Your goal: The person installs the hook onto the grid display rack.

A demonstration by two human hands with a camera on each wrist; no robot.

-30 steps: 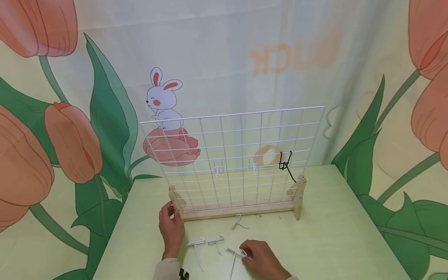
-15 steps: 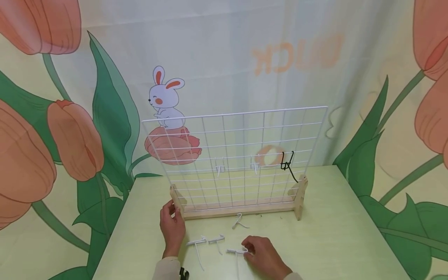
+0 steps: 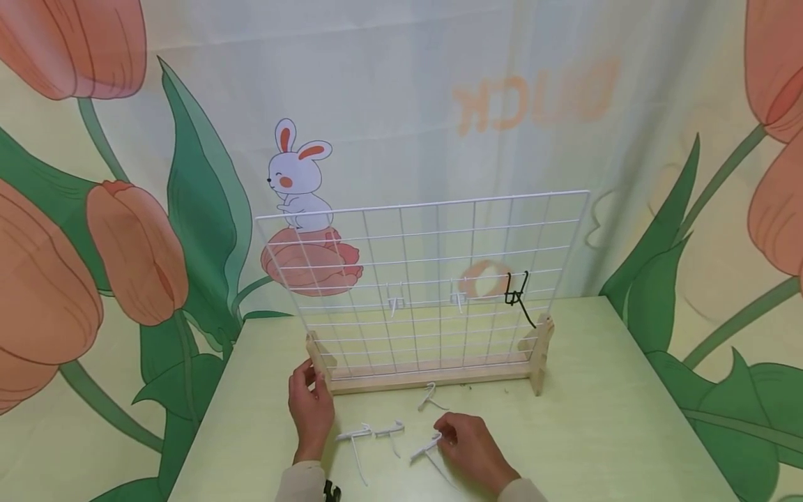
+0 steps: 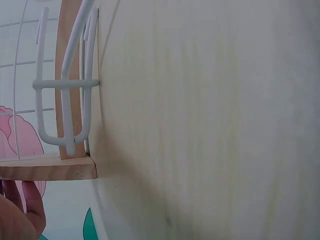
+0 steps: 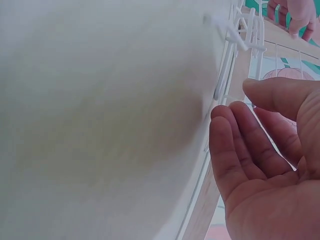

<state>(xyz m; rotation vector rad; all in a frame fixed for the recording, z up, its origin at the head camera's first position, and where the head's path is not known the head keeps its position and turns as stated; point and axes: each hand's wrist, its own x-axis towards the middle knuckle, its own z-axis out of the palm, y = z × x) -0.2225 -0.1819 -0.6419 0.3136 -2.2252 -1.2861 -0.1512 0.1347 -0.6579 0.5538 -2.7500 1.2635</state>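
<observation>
A white wire grid panel [image 3: 420,268] stands upright in a wooden stand [image 3: 433,383]. My left hand [image 3: 310,411] holds the stand's left end support [image 3: 320,359]; in the left wrist view its fingers [image 4: 32,202] meet the wood. Low on the right, my right hand [image 3: 473,450] pinches one end of a white wire hook [image 3: 425,450], whose long prong points toward the front. Part of that hook is hidden behind the thumb [image 5: 270,92] in the right wrist view. Two more white hooks, one left [image 3: 354,434] and one beside it [image 3: 389,429], lie between the hands.
Another white hook [image 3: 429,397] lies just before the stand. On the grid hang two white hooks, one left [image 3: 395,303] and one central [image 3: 459,298], plus a black hook [image 3: 516,296] at the right. A printed curtain [image 3: 401,125] closes off the back.
My right hand has shifted slightly up and forward. The white hook at its fingertips has turned, its prong swinging to the right. My left hand stays at the stand.
</observation>
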